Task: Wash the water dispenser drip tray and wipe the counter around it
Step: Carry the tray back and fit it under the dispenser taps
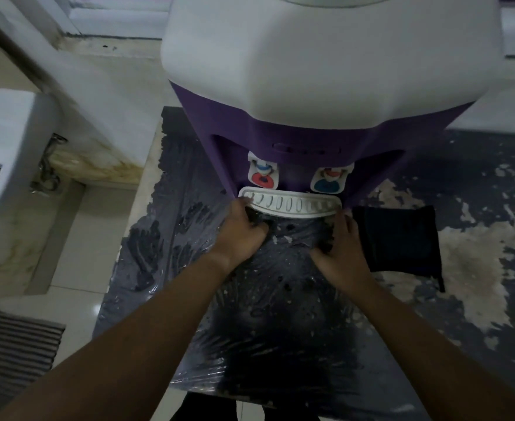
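A purple and white water dispenser (311,86) stands on a dark, peeling counter (280,314). Its white slotted drip tray (292,205) sits at the base, under a red tap (263,174) and a blue tap (329,179). My left hand (241,229) grips the tray's left end, fingers curled under it. My right hand (342,247) holds the tray's right end, fingertips tucked beneath the edge. A folded black cloth (399,238) lies on the counter just right of my right hand.
A white washbasin (4,165) stands at the left, with a chain hanging beside it. A striped mat (13,347) lies on the tiled floor at the lower left. The counter's right part shows pale worn patches (478,259).
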Demonstrator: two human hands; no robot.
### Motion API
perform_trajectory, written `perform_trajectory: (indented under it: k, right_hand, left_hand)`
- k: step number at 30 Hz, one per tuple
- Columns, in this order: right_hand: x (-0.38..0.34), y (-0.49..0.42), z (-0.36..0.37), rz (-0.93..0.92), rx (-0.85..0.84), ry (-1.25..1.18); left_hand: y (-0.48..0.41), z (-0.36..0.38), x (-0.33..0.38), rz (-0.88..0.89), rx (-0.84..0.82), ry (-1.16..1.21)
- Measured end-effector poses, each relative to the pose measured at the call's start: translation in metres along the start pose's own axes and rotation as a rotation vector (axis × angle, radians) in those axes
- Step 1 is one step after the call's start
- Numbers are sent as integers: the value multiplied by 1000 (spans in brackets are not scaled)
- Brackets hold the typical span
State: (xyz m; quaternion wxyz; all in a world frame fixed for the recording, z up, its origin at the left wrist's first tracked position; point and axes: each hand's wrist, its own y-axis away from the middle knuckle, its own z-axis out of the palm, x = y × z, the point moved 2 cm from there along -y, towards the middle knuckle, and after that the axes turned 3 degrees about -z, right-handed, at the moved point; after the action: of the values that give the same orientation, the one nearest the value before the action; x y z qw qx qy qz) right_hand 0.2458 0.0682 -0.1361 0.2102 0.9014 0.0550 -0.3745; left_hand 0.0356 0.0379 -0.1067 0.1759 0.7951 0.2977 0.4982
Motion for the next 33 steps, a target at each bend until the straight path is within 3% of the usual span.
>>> perform_trajectory:
  k: [6,11,17,24,27,30,33]
  right_hand:
    - [10,8,6,-148,-109,555]
    - [3,8,8,-215,-66,700]
    - [8,1,11,-234,-166,746]
    - [5,1,0,-263,-211,695]
    - [7,6,-14,-319,-153,553]
    - [21,15,-40,-272,38,330]
    - [51,22,-70,-136,182,222]
  left_hand:
    - [0,3,-2,81,-139,-405]
    - [-6,5,-3,8,-190,-627]
    - [-6,1,8,16,-167,-823]
    - [-6,0,4,24,-179,-807]
    - [1,6,-8,52,-9,-600]
    - [20,21,-7,204,170,-424]
    - [29,50,0,231,-45,-331]
